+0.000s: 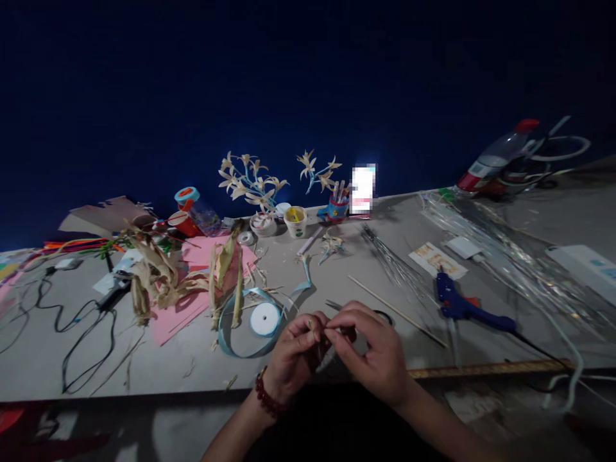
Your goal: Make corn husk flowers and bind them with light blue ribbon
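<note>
At the table's front edge, my left hand point(294, 350) and my right hand point(373, 346) meet with fingertips pinched together. Between them is something small and thin that I cannot make out. A red bead bracelet point(268, 396) circles my left wrist. Left of that hand lies a white spool of light-blue ribbon point(258, 326), with loose ribbon point(225, 343) looped round it. Scissors point(333, 305) lie behind my hands, partly hidden by the right one. Just beyond, a small stem wrapped in blue ribbon point(307, 273) rests on the table.
Dried corn husks point(163, 279) lie on pink paper point(168, 324) at left. Husk flowers point(248, 179) stand at the back beside a paper cup point(295, 224). Rightward are a thin stick point(397, 312), wires point(397, 266), a blue glue gun point(464, 309) and clear plastic wrapping point(520, 256). Black cables point(65, 369) trail at left.
</note>
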Action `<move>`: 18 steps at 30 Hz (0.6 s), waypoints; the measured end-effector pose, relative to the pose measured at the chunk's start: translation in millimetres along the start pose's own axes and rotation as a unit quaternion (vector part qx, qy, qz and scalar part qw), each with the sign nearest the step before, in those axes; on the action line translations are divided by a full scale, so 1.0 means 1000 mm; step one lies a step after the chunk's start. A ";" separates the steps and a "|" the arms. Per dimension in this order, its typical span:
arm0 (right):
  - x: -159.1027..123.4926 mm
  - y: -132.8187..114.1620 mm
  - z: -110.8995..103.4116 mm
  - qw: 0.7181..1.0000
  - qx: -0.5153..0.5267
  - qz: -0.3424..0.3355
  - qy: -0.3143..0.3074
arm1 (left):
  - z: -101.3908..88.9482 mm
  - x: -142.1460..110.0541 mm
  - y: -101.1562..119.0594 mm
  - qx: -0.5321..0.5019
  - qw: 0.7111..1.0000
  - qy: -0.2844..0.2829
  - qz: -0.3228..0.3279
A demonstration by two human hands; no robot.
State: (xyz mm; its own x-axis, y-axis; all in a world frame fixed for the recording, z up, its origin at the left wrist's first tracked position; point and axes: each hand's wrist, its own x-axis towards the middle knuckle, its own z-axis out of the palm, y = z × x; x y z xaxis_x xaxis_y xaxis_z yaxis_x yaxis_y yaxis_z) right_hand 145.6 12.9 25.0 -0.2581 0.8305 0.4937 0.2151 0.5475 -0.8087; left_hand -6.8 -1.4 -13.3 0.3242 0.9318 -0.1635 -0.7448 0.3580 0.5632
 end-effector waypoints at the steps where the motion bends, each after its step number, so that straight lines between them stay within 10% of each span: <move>1: 0.003 0.001 -0.002 1.000 0.025 0.005 -0.006 | -0.002 0.000 -0.001 -0.010 1.000 0.005 -0.019; 18: -0.001 0.026 0.003 0.958 0.252 0.125 -0.055 | -0.003 -0.001 -0.011 -0.036 0.995 -0.039 -0.085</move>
State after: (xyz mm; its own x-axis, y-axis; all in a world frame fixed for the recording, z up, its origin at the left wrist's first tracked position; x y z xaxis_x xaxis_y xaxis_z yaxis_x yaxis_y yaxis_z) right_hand 148.3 26.0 1.9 -0.3621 0.8979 0.2503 -0.1915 0.1911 -0.9627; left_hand -0.6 -6.2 -21.8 0.4914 0.8507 -0.1866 -0.7142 0.5162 0.4727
